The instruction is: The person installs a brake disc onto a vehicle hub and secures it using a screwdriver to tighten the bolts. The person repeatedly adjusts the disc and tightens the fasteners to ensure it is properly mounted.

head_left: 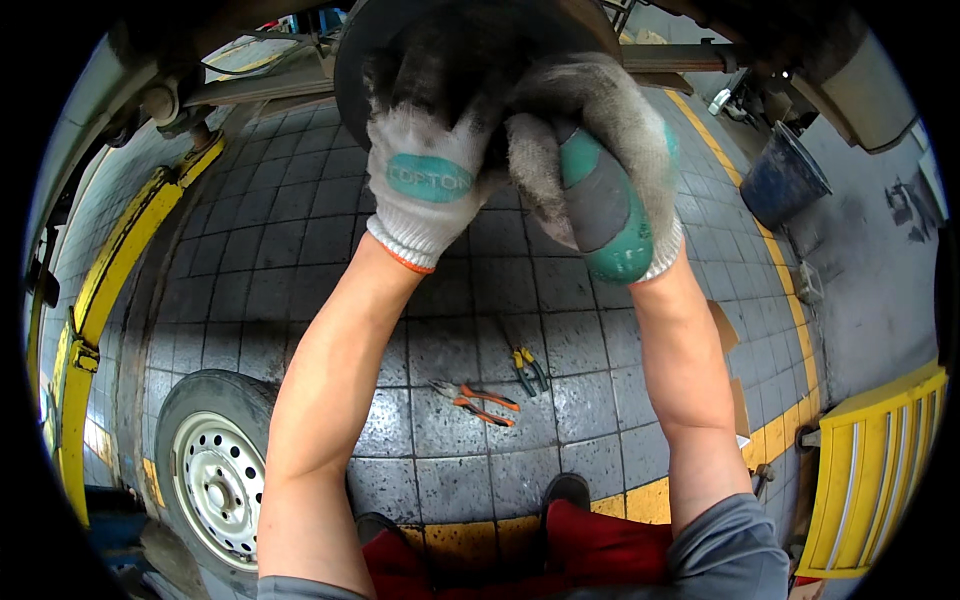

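Note:
My right hand (640, 135), in a worn, blackened knit glove, is wrapped round a screwdriver (605, 205) with a thick teal and grey handle. The handle's butt points down toward me, while its shaft and tip are hidden behind the gloves. Close beside it, my left hand (425, 150) wears a matching glove with a teal patch. Its dirty fingers bend into the shadow against a round, dark brake part (355, 75) under the vehicle. What they grip there is hidden.
Orange-handled pliers (480, 400) and smaller yellow-and-green pliers (528, 370) lie on the tiled floor. A wheel (215, 470) is at lower left, near a yellow lift arm (120, 250). At right are a dark bucket (785, 178) and a yellow cabinet (875, 470).

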A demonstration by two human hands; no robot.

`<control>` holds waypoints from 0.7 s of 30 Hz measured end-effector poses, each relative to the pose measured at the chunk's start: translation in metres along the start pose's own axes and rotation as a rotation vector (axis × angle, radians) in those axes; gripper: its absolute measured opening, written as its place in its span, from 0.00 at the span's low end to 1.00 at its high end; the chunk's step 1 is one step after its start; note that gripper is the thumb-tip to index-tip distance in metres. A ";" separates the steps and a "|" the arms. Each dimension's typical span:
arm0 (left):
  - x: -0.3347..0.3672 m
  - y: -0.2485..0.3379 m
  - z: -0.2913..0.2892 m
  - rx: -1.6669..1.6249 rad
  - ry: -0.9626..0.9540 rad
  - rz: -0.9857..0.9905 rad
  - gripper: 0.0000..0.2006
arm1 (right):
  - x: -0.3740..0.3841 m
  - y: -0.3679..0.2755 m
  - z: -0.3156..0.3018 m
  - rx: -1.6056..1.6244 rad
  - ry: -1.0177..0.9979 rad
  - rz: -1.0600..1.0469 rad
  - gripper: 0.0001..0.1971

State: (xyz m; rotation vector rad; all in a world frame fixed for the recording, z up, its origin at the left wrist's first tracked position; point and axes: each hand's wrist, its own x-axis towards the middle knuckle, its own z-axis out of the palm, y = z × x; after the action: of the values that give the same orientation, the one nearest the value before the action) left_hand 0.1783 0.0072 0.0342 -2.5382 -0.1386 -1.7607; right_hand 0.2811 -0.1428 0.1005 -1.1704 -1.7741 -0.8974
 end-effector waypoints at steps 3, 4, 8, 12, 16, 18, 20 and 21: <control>0.005 0.000 -0.003 0.001 0.033 0.051 0.28 | 0.009 0.000 -0.004 0.088 -0.002 0.042 0.11; 0.006 0.000 -0.003 0.011 0.055 0.073 0.28 | 0.013 0.001 -0.007 0.178 -0.049 0.098 0.11; 0.011 -0.003 0.002 0.077 0.122 0.150 0.36 | 0.028 -0.002 -0.003 0.100 -0.044 0.049 0.06; 0.007 0.003 0.003 -0.028 0.104 0.029 0.39 | 0.045 0.000 0.007 0.176 -0.005 0.112 0.06; 0.004 0.004 0.000 0.082 0.028 0.025 0.41 | 0.049 -0.003 -0.004 0.163 -0.051 0.165 0.06; 0.003 0.003 -0.002 0.161 -0.010 0.029 0.40 | 0.042 -0.005 -0.021 0.224 0.046 0.201 0.07; 0.004 0.000 -0.002 0.179 0.041 0.062 0.40 | 0.030 -0.005 -0.046 0.318 0.166 0.137 0.10; 0.004 -0.001 -0.001 0.179 0.053 0.070 0.41 | 0.026 -0.001 -0.053 0.132 0.197 0.016 0.10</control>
State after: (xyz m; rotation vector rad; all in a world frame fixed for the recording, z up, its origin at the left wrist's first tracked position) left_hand 0.1789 0.0086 0.0383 -2.3411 -0.1936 -1.7052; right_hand 0.2866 -0.1799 0.1454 -0.9765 -1.6361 -0.8428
